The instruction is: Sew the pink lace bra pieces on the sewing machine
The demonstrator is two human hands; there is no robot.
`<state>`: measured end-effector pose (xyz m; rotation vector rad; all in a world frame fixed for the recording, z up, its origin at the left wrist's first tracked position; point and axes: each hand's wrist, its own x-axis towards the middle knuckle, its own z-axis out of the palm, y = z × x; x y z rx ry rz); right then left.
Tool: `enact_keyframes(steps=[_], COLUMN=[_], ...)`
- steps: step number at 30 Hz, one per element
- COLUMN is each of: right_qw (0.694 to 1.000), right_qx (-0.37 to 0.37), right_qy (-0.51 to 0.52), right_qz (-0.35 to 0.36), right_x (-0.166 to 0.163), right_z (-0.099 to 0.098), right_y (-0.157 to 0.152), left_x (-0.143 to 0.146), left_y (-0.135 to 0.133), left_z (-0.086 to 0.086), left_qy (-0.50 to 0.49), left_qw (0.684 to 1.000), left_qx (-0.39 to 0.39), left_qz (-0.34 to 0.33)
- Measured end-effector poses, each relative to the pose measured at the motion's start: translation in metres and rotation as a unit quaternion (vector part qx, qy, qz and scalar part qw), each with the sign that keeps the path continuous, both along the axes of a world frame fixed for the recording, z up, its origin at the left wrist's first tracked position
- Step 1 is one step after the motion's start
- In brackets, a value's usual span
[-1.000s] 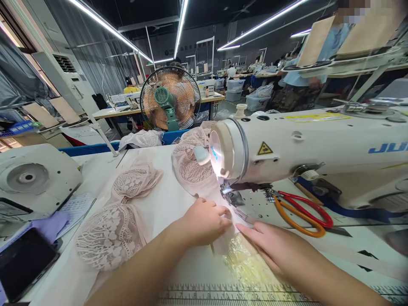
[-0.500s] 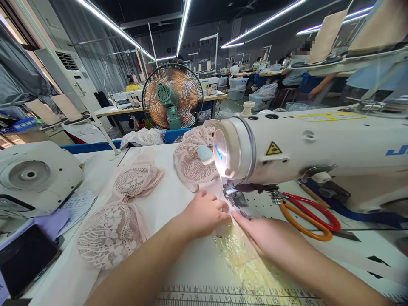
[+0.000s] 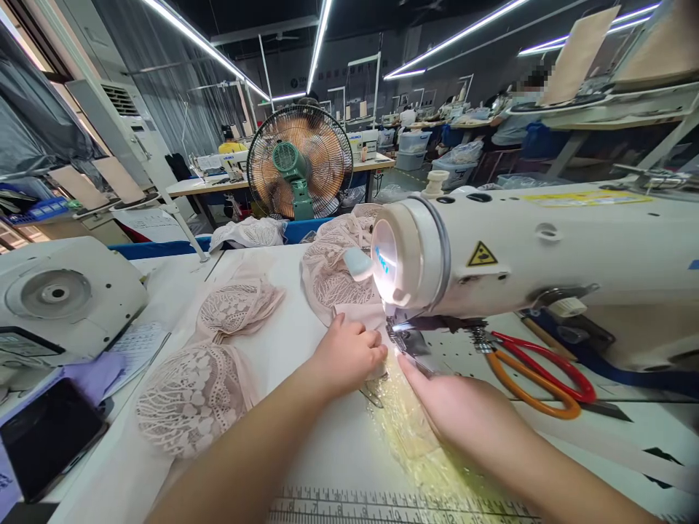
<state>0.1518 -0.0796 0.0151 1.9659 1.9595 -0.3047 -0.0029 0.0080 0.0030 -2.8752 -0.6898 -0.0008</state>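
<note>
Just left of the needle of the white sewing machine [image 3: 551, 240], my left hand [image 3: 349, 356] has its fingers curled down onto pale pink fabric [image 3: 363, 314]. That fabric joins a lace bra cup [image 3: 338, 273] lying behind the hand. My right hand [image 3: 453, 404] lies with its index finger stretched toward the presser foot [image 3: 397, 336], along a shiny yellowish plastic-looking strip [image 3: 409, 429]. Whether the right hand pinches anything is hidden, as its thumb and other fingers are out of sight. Two more lace bra cups [image 3: 191, 404] lie to the left.
Scissors with red and orange handles [image 3: 538, 378] lie right of the needle. A ruler scale [image 3: 382, 506] runs along the front edge. At the left are a black phone [image 3: 52, 440] and a thread-winding-like machine [image 3: 65, 298]. A large fan [image 3: 300, 160] stands behind the table.
The view has shifted slightly, moving the machine rightward. My left hand has drawn a little away from the right index finger. A co-worker in blue at the right has left the view.
</note>
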Motion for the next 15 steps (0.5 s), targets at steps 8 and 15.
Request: enact_keyframes(steps=[8, 15], right_qw=[0.999, 0.996], right_qx=[0.028, 0.051], right_qy=[0.010, 0.051], right_qz=[0.025, 0.049], right_x=[0.008, 0.013], right_z=[-0.019, -0.017], right_y=[-0.010, -0.014], left_x=[-0.006, -0.005], left_y=[0.008, 0.011], left_z=[-0.005, 0.006], left_qy=[-0.030, -0.091], left_qw=[0.996, 0.945], left_qx=[-0.011, -0.039], left_qz=[0.083, 0.313])
